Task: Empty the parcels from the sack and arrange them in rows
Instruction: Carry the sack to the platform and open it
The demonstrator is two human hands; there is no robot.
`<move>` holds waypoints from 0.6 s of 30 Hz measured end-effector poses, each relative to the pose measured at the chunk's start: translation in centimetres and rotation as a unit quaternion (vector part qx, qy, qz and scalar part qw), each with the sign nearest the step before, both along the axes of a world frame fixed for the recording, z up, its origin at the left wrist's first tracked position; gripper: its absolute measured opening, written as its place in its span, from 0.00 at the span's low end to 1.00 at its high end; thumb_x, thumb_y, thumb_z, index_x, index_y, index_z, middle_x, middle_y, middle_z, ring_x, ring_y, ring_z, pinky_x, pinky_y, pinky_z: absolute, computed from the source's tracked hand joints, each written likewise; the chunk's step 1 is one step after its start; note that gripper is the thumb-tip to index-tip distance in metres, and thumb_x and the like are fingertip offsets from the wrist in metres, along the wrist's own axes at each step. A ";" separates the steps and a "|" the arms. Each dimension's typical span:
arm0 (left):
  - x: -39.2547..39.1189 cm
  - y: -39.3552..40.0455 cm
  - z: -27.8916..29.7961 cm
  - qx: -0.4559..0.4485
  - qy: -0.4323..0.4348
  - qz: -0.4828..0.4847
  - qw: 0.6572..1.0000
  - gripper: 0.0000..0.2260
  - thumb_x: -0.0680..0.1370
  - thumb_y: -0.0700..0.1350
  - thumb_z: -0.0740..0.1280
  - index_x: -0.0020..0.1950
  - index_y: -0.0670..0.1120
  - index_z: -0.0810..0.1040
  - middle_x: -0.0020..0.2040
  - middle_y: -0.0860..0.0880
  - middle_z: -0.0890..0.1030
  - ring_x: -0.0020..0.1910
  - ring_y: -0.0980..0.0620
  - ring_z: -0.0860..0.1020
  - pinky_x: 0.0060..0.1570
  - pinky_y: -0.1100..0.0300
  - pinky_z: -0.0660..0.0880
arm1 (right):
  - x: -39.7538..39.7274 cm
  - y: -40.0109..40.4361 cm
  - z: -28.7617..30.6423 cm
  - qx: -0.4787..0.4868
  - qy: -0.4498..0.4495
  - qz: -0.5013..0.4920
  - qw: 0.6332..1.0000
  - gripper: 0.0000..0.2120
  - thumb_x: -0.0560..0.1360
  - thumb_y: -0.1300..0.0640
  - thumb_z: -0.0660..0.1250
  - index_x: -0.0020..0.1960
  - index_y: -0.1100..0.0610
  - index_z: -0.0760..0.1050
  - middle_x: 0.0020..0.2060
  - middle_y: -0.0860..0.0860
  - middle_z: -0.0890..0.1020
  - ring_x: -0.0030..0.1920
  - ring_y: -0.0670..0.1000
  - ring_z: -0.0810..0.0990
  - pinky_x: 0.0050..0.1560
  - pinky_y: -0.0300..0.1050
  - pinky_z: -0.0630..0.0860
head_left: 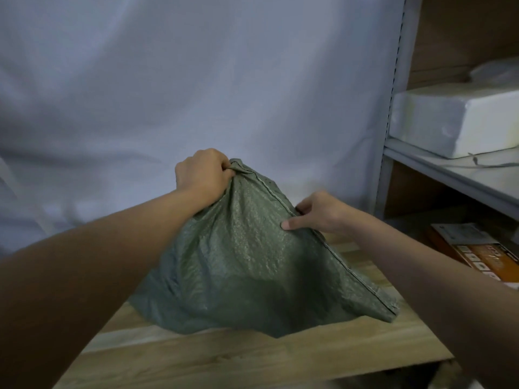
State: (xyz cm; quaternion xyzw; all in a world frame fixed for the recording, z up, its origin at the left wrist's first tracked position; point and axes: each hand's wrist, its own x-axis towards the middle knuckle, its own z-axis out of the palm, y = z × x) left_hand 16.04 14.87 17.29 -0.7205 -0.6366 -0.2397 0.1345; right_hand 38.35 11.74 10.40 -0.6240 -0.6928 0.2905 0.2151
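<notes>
The green woven sack (247, 256) stood on the wooden tabletop (252, 357), its stitched seam running as its long edge from the upper left peak down to the lower right corner. The left hand (200, 175) was fisted tight on the raised corner; the right hand (314, 213) pinched the seam midway. An orange box (483, 256) on the shelf (455, 169) bore print too blurred to read.

Pale sheet backdrop (196, 80), wooden table (252, 357) — grey shelving (449, 167)

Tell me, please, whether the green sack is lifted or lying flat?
Lifted: both hands, left hand and right hand, hold the sack's stitched edge up.
</notes>
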 end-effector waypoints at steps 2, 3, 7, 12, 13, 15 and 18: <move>-0.1 0.3 0.0 -0.001 -0.011 -0.003 1.000 0.08 0.79 0.52 0.67 0.47 0.52 0.83 0.46 0.51 0.84 0.49 0.45 0.80 0.42 0.57 0.66 | 0.2 0.1 -0.1 0.005 -0.010 0.001 1.000 0.22 0.68 0.45 0.78 0.34 0.61 0.73 0.27 0.50 0.65 0.30 0.50 0.63 0.34 0.45 0.58; -0.2 0.4 0.0 -0.002 -0.017 -0.004 1.000 0.08 0.79 0.52 0.66 0.47 0.52 0.83 0.46 0.51 0.84 0.49 0.45 0.80 0.42 0.57 0.67 | 0.1 0.2 0.0 0.017 -0.006 0.011 1.000 0.22 0.69 0.48 0.78 0.31 0.60 0.70 0.27 0.51 0.63 0.30 0.50 0.60 0.35 0.45 0.56; -1.1 1.0 0.4 -0.004 -0.042 -0.005 0.999 0.07 0.79 0.53 0.67 0.48 0.53 0.84 0.47 0.51 0.84 0.49 0.46 0.79 0.42 0.57 0.67 | -1.0 1.0 0.5 0.067 -0.026 -0.013 0.997 0.15 0.70 0.58 0.78 0.30 0.63 0.76 0.26 0.52 0.68 0.28 0.51 0.64 0.35 0.43 0.63; -3.6 3.4 2.5 0.007 -0.117 -0.009 0.993 0.08 0.80 0.52 0.66 0.51 0.53 0.84 0.50 0.54 0.82 0.52 0.48 0.78 0.45 0.56 0.68 | -2.8 4.5 4.3 0.174 -0.094 -0.089 0.976 0.04 0.72 0.59 0.74 0.43 0.60 0.83 0.42 0.57 0.85 0.47 0.58 0.82 0.49 0.48 0.80; -4.2 4.3 3.3 0.008 -0.144 -0.011 0.989 0.08 0.80 0.51 0.65 0.51 0.53 0.84 0.49 0.54 0.82 0.51 0.48 0.78 0.45 0.56 0.69 | -3.4 5.5 5.7 0.200 -0.094 -0.115 0.969 0.02 0.73 0.60 0.72 0.44 0.59 0.82 0.44 0.57 0.84 0.47 0.59 0.82 0.49 0.48 0.80; -5.8 6.3 5.0 0.017 -0.204 -0.026 0.978 0.07 0.80 0.50 0.65 0.48 0.52 0.83 0.48 0.52 0.81 0.49 0.48 0.78 0.47 0.54 0.73 | -4.9 7.7 8.4 0.255 -0.093 -0.154 0.950 0.04 0.75 0.62 0.68 0.46 0.60 0.81 0.45 0.58 0.83 0.47 0.60 0.81 0.48 0.49 0.79; -9.1 9.4 7.0 0.038 -0.286 -0.058 0.956 0.06 0.79 0.48 0.67 0.43 0.52 0.80 0.45 0.50 0.82 0.49 0.45 0.80 0.54 0.48 0.77 | -8.2 10.7 11.4 0.326 -0.089 -0.176 0.925 0.05 0.76 0.62 0.66 0.47 0.60 0.81 0.46 0.59 0.83 0.49 0.63 0.81 0.48 0.51 0.79</move>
